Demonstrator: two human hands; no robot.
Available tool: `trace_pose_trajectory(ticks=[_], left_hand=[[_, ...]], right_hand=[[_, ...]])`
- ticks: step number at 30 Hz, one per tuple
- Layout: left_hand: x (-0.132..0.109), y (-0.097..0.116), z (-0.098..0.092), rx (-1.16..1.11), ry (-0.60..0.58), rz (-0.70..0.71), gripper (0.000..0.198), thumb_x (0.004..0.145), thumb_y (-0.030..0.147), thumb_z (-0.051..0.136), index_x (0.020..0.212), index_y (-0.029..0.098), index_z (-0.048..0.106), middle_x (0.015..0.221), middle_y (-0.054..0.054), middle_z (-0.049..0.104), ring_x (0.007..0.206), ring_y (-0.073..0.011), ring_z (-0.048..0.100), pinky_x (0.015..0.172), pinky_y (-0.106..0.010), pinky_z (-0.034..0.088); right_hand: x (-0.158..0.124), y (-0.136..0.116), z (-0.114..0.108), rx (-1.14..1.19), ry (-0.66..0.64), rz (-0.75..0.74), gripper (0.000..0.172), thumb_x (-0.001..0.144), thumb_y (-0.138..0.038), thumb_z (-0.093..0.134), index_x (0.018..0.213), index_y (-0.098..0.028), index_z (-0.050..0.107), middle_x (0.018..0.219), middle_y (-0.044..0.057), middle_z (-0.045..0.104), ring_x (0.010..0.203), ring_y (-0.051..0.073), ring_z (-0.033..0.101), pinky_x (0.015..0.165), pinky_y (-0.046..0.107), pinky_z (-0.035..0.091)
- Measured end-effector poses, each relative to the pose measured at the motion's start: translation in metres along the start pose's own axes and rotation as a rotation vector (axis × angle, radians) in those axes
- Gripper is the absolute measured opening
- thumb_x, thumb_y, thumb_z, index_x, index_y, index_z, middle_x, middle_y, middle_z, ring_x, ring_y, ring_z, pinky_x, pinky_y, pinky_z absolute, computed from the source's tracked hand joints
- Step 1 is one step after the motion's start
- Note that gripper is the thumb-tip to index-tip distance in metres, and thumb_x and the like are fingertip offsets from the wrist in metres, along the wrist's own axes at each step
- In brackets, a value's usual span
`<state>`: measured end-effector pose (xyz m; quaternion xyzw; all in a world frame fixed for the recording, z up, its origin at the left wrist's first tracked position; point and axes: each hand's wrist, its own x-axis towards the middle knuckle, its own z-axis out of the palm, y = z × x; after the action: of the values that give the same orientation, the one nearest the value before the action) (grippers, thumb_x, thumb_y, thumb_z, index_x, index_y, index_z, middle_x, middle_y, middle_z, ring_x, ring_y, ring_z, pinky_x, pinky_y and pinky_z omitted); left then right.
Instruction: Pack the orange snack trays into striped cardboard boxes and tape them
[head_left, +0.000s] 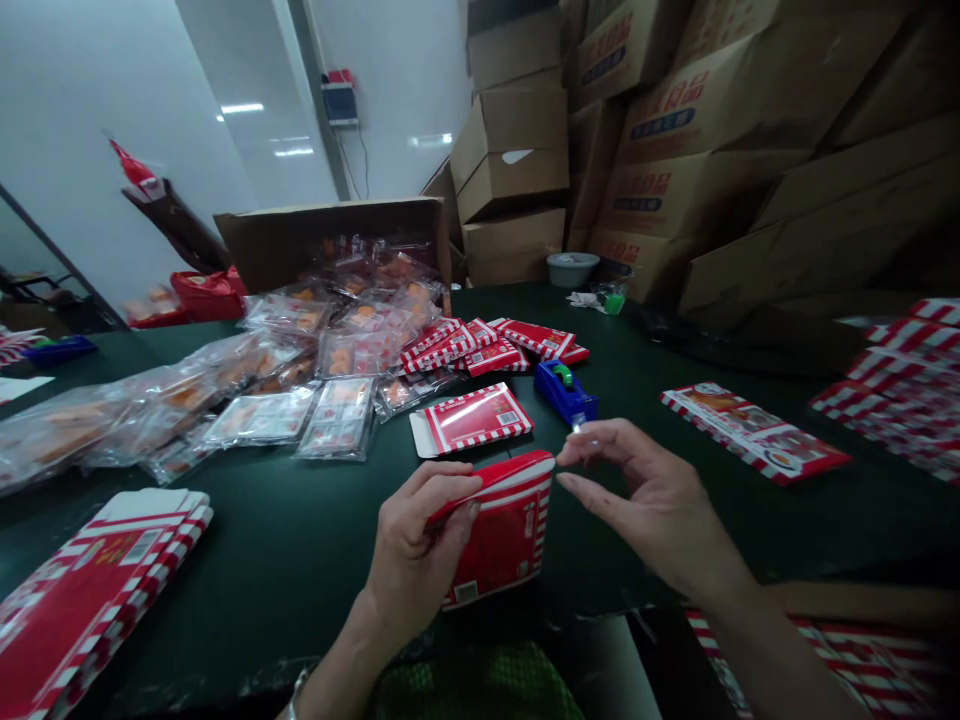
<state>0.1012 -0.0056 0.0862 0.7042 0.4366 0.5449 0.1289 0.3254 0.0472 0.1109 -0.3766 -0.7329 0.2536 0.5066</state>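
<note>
Red-and-white striped carton gripped in the left hand, fingers curled over its upper edge; long axis tilted, near upright, top end pointing away from the body. Right hand narrowly open, empty, fingertips just beside the carton's top corner, near a blue tape dispenser. Glossy folded card; one flat carton on the dark green surface.

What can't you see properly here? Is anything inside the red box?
Head view:
- Inside of the red-and-white carton: hidden by its walls and the left hand.
- Shiny bit by the right hand: too small.
- Flat carton pile: cut off by the bottom-left edge.
</note>
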Motion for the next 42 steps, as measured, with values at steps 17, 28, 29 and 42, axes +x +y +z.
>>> trace_pose_trajectory(ticks=[17,28,29,42], left_hand=[[0.01,-0.003,-0.01,-0.078,-0.053,-0.065,0.015,0.087,0.013,0.062,0.096,0.021,0.071,0.098,-0.006,0.068,0.086,-0.0148,0.066,0.071,-0.025,0.055],[0.005,0.001,-0.008,0.286,-0.067,0.279,0.028,0.083,-0.002,0.055,0.101,0.018,0.062,0.093,-0.009,0.067,0.09,-0.0194,0.062,0.08,-0.035,0.055],[0.004,0.004,-0.008,0.264,-0.09,0.26,0.026,0.082,-0.002,0.056,0.099,0.018,0.061,0.091,-0.008,0.066,0.087,-0.0184,0.062,0.076,-0.033,0.055],[-0.024,0.038,0.001,0.156,-0.246,0.213,0.033,0.082,0.006,0.058,0.111,0.021,0.053,0.11,-0.01,0.069,0.099,-0.0204,0.068,0.082,-0.031,0.058]], right_hand=[[-0.005,0.027,0.017,0.19,-0.08,-0.253,0.03,0.08,-0.008,0.07,0.1,-0.03,0.065,0.093,-0.002,0.072,0.095,0.017,0.069,0.086,0.031,0.057],[-0.014,0.009,0.008,0.098,0.054,-0.104,0.032,0.079,-0.019,0.073,0.107,-0.032,0.066,0.104,0.001,0.073,0.099,0.022,0.069,0.09,0.035,0.056],[-0.021,0.0,0.004,0.19,0.035,-0.027,0.029,0.081,-0.02,0.071,0.107,-0.032,0.066,0.099,0.001,0.074,0.092,0.021,0.071,0.084,0.033,0.058],[-0.058,-0.042,-0.005,1.244,-0.662,0.849,0.026,0.079,-0.032,0.073,0.099,-0.018,0.063,0.078,0.003,0.074,0.046,0.008,0.066,0.042,0.012,0.046]])
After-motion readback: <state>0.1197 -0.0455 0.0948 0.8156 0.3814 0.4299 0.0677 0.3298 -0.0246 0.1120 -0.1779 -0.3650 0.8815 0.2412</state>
